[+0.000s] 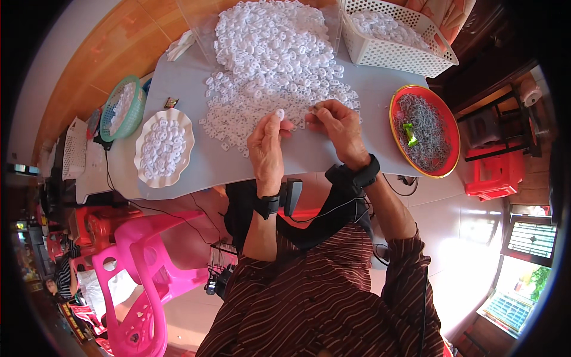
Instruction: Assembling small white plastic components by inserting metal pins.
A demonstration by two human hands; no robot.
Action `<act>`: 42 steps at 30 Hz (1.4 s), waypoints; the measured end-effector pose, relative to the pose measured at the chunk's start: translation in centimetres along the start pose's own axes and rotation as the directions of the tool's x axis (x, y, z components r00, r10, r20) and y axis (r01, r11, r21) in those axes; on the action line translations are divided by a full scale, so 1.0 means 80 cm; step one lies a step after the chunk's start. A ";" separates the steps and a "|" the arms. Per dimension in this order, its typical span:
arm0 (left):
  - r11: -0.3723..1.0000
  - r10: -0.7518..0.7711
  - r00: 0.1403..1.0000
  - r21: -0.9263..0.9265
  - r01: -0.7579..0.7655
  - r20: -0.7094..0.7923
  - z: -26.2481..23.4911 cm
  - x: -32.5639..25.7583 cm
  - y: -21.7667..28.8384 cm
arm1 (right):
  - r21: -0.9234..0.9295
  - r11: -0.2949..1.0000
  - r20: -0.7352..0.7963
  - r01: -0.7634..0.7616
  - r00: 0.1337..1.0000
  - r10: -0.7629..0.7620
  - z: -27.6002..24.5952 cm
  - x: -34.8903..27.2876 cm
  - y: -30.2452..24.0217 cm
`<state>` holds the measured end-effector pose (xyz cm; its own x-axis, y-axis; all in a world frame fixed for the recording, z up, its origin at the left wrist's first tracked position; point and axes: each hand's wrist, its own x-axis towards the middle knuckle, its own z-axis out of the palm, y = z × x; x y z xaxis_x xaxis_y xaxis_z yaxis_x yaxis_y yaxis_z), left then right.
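Observation:
My left hand (267, 149) is closed in a pinch on a small white plastic piece (280, 113), oval with a dark centre, held up over the near side of the table. To its right, my right hand (339, 128) has thumb and forefinger pressed together; a tiny dark thing seems to be at the tips, too small to name. The two hands are apart. Beyond them a big heap of white plastic pieces (270, 44) spreads over the table, and flat, clearer small pieces (229, 119) lie in front of it, partly hidden by my hands.
At the right a red tray (455, 140) holds many small grey metal parts and a green wrapper (410, 134). A white scalloped plate (189, 146) of white pieces stands left. White basket (357, 50) at back right, green basket (138, 110) far left, pink chair (151, 262) below the table.

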<state>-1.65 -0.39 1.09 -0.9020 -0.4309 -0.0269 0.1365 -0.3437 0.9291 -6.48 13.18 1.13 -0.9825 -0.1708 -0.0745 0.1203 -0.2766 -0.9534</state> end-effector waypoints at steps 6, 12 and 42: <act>0.997 -0.010 0.996 -0.074 0.016 0.084 -0.002 -0.004 0.000 | -0.026 0.998 -0.012 0.058 0.998 -0.059 0.004 -0.006 -0.005; 0.829 0.272 0.949 0.462 -0.315 0.158 0.002 -0.014 0.007 | 0.205 0.978 0.185 0.029 0.980 -0.068 0.017 -0.019 -0.012; 0.992 -0.088 0.975 -0.070 0.105 0.206 -0.005 -0.018 0.009 | 0.223 0.975 0.270 0.017 0.960 -0.078 0.017 -0.024 -0.018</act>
<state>-0.09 -0.33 1.66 -0.9754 -0.2180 -0.0323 0.0697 -0.4443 0.8932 -4.57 12.58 3.05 -0.9140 -0.3973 0.0817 0.1326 -0.4832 -0.8654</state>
